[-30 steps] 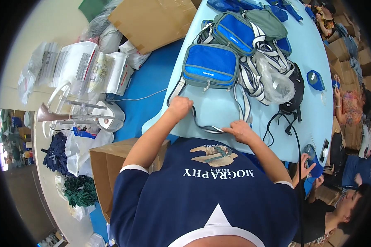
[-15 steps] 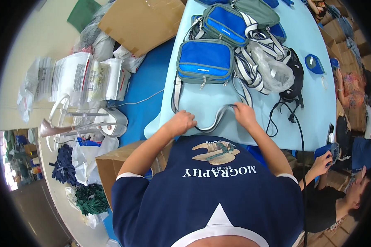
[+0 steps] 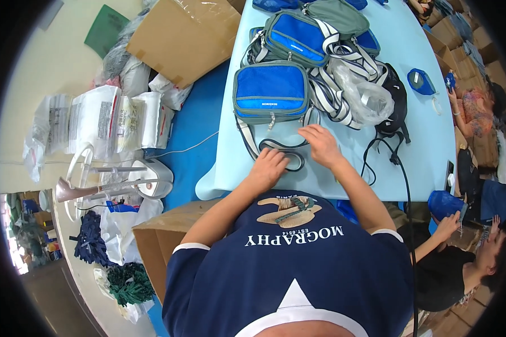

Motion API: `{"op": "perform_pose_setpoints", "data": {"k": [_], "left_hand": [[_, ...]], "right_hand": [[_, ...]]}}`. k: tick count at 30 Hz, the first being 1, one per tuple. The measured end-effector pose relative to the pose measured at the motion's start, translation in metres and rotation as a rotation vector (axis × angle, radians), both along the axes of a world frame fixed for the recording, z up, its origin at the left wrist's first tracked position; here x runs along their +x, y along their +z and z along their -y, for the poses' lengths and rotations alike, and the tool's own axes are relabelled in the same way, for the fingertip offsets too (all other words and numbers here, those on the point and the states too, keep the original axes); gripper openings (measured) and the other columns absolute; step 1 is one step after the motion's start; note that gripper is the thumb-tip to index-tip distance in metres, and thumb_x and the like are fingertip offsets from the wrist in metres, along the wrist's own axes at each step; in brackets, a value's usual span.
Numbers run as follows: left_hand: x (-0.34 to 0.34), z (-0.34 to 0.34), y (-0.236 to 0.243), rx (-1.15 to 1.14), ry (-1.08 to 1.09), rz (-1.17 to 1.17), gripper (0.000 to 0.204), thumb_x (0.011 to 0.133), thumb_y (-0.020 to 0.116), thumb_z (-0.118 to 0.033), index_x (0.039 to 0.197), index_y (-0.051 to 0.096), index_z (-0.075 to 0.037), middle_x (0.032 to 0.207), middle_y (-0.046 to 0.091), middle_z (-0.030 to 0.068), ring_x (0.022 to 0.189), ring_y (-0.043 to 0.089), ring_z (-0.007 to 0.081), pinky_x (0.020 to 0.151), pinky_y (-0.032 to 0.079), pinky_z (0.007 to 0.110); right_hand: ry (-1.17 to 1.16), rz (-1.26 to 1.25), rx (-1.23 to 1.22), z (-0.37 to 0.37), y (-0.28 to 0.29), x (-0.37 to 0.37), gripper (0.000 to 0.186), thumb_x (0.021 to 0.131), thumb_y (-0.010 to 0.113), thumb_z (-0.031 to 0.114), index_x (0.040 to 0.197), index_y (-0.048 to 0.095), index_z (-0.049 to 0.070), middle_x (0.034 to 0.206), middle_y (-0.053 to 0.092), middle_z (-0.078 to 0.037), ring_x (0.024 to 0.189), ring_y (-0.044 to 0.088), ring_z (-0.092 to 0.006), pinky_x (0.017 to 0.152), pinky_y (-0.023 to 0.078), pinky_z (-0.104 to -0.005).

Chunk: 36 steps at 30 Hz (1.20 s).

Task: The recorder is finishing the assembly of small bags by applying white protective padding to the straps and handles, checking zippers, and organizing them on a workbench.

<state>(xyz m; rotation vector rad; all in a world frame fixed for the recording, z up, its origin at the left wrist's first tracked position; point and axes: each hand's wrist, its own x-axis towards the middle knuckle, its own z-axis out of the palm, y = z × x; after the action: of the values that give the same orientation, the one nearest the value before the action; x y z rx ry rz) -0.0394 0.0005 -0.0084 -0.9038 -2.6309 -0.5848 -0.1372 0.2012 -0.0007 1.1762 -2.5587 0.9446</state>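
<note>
Strap (image 3: 245, 133) lies on tabletop (image 3: 427, 151) before nearest bag (image 3: 271, 89), likely light, limp, best pinched across its width; left hand (image 3: 268, 167) and right hand (image 3: 322, 145) touch it, whether clamped I cannot tell.

Single view, from your head: fisheye looks steeply down, facing forward across table (image 3: 424, 146); your shirt (image 3: 287, 264), nearest lens, fills lower middle of frame; your left hand (image 3: 268, 168) and right hand (image 3: 321, 146), somewhat farther, sit mid-frame; table recedes toward upper edge.
</note>
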Motion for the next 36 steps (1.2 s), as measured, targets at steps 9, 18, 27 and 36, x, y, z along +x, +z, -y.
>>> {"op": "perform_pose_setpoints", "data": {"k": [9, 18, 27, 36], "left_hand": [[0.006, -0.009, -0.007, -0.063, -0.048, 0.029, 0.015, 0.067, 0.055, -0.013, 0.080, 0.060, -0.007, 0.089, 0.056, 0.0085, 0.097, 0.049, 0.0256, 0.086, 0.037, 0.038], [0.007, -0.014, -0.022, -0.039, 0.030, 0.127, 0.018, 0.065, 0.060, -0.013, 0.083, 0.061, -0.009, 0.085, 0.055, 0.0053, 0.093, 0.051, 0.0232, 0.079, 0.038, 0.037], [0.007, 0.008, -0.008, 0.221, 0.512, 0.080, 0.017, 0.069, 0.068, -0.016, 0.083, 0.062, -0.008, 0.102, 0.053, 0.0093, 0.098, 0.048, 0.0276, 0.079, 0.035, 0.039], [-0.014, -0.015, -0.010, 0.200, 0.546, 0.110, 0.019, 0.066, 0.070, -0.018, 0.083, 0.065, -0.009, 0.107, 0.051, 0.0120, 0.106, 0.042, 0.0313, 0.085, 0.030, 0.043]], "right_hand": [[0.417, -0.168, 0.418, -0.001, 0.003, -0.022, 0.017, 0.065, 0.066, 0.014, 0.080, 0.063, 0.008, 0.094, 0.056, -0.006, 0.102, 0.048, -0.0219, 0.096, 0.034, -0.0391], [0.289, -0.090, 0.283, 0.038, -0.035, -0.014, 0.014, 0.066, 0.069, 0.022, 0.061, 0.060, 0.011, 0.068, 0.057, -0.003, 0.076, 0.054, -0.0217, 0.076, 0.039, -0.0347], [0.028, -0.099, -0.072, -0.005, -0.006, 0.020, 0.029, 0.067, 0.071, 0.020, 0.091, 0.061, 0.007, 0.092, 0.059, -0.009, 0.091, 0.055, -0.0277, 0.079, 0.043, -0.0373], [-0.160, 0.083, 0.070, 0.008, -0.017, 0.080, 0.041, 0.066, 0.072, 0.032, 0.095, 0.059, 0.006, 0.102, 0.054, -0.011, 0.095, 0.052, -0.0285, 0.077, 0.043, -0.0373]]}}
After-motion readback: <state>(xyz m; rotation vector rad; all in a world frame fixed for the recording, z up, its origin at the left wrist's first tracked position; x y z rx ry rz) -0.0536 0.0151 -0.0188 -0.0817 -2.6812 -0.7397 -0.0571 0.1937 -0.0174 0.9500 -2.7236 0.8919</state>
